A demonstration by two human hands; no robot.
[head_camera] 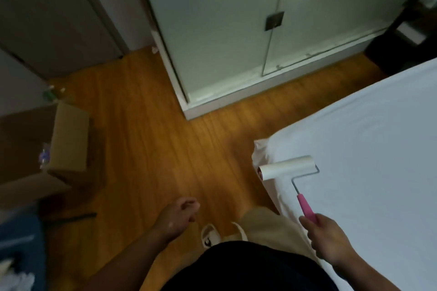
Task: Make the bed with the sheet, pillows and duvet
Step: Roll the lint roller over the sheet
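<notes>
White fabric sheet (369,144) lies stretched smooth over the mattress at my right, its corner bunched a little above the orange-brown wooden floor (146,149). I judge it light, soft and limp, so I'd pinch a fold at the hem or corner, not the flat middle. My right hand (327,241) is wrapped round the handle of a pink-handled white lint roller (287,168), whose roll sits at that corner. My left hand (177,215) hangs loosely curled over the floor, holding nothing. Beyond stand a pale green wardrobe (224,30) and a brown cardboard box (69,137). No writing is legible.
</notes>
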